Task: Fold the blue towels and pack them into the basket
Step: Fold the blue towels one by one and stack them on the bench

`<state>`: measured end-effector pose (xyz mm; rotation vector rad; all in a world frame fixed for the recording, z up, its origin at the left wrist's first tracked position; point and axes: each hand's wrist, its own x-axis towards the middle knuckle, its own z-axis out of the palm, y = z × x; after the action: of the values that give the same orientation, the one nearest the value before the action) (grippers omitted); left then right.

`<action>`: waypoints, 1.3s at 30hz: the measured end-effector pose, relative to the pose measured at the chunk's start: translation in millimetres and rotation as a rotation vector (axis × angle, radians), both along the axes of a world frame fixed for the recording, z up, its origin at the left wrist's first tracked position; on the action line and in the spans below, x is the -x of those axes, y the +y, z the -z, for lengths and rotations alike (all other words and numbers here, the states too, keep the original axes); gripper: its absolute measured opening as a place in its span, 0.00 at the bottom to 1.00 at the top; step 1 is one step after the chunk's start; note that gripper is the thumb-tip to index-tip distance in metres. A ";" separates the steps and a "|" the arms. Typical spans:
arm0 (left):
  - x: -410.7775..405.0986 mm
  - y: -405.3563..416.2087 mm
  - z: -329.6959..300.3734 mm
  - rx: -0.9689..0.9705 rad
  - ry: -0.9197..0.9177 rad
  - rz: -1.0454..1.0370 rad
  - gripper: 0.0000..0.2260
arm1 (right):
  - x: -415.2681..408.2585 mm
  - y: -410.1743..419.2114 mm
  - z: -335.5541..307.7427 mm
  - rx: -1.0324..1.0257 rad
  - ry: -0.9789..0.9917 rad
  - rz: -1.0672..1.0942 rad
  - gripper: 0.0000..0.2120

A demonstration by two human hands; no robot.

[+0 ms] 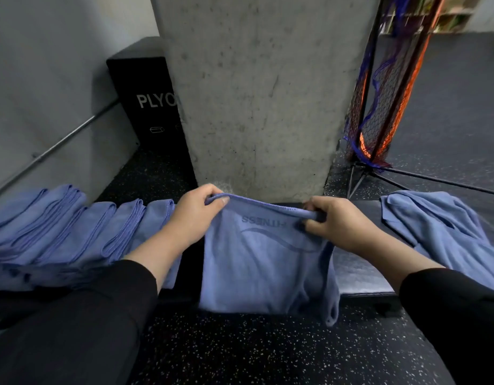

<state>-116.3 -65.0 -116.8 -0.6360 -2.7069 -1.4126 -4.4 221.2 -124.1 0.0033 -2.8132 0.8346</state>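
A blue towel (264, 262) with a dark printed logo hangs in front of me, held up by its top edge over a dark bench. My left hand (195, 215) pinches the towel's upper left corner. The upper right corner is gripped by my right hand (337, 223). Several folded blue towels (70, 232) lie in an overlapping row on the left. A loose, crumpled blue towel (440, 229) lies at the right. No basket is in view.
A concrete pillar (262, 93) rises straight ahead behind the dark bench (360, 273). A black plyo box (148, 98) stands at the back left by the wall. A netted frame (385, 93) leans at the right. Speckled rubber floor (240, 351) lies below.
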 end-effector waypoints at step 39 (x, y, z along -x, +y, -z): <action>-155.2 -85.0 -195.0 -0.679 -0.129 -0.007 0.09 | -172.0 -54.4 -210.1 0.506 0.363 0.271 0.06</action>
<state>38.9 -150.0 78.2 -0.4831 -2.0629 -2.2510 167.5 166.7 86.1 -0.2674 -2.1466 1.2958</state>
